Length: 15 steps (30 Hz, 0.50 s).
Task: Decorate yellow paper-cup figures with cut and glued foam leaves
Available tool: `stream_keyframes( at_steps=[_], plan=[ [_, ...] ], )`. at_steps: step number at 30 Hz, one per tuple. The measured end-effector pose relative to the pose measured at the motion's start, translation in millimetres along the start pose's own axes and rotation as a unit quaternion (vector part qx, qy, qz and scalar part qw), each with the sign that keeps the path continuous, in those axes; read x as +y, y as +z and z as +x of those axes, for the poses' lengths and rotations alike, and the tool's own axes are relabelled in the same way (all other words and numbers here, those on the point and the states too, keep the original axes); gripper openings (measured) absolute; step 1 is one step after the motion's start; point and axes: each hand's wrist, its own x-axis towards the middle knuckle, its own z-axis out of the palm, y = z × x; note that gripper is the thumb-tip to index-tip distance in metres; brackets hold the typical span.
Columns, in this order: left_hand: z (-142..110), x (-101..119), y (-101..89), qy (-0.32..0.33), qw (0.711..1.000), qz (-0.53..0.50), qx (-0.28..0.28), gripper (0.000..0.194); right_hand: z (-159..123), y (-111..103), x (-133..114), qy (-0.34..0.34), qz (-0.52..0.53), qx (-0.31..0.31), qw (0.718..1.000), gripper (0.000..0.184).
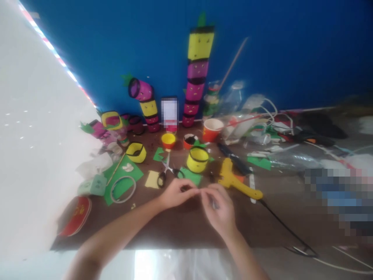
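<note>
My left hand [180, 193] and my right hand [219, 204] meet over the front of the brown table, fingertips pinched together. Whatever lies between the fingertips is too small and blurred to name. Just beyond them stands a yellow paper ring with a black rim [197, 160], beside a piece of green paper [190, 177]. Scissors [166, 170] with dark handles lie open near my left hand. A yellow hot glue gun [237, 182] rests to the right of my right hand, its black cord trailing toward the table's front edge.
Stacked purple and yellow paper figures [198, 74] stand against the blue wall. At left are another yellow ring [136, 152], a roll of tape [122, 189] and a red round piece [76, 216]. A red paper cup [212, 130] and plastic clutter fill the back right.
</note>
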Motion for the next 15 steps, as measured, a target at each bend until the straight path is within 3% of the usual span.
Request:
stream_keyframes(
  at_steps=[10, 13, 15],
  plan=[
    [-0.5, 2.4, 1.5, -0.027, 0.999, -0.035, 0.001, 0.033, -2.7, -0.5, 4.9, 0.011, 0.006, -0.013, 1.0, 0.02],
    [-0.6, 1.7, 1.8, -0.027, 0.998, -0.051, 0.005, 0.034, -1.3, 2.6, 5.7, 0.014, -0.024, 0.021, 0.999, 0.006],
    [-1.1, 1.8, 1.6, -0.027, 0.998, -0.064, 0.013, 0.035, -0.3, 3.9, 5.7, 0.018, -0.032, 0.047, 0.998, 0.018]
  ],
)
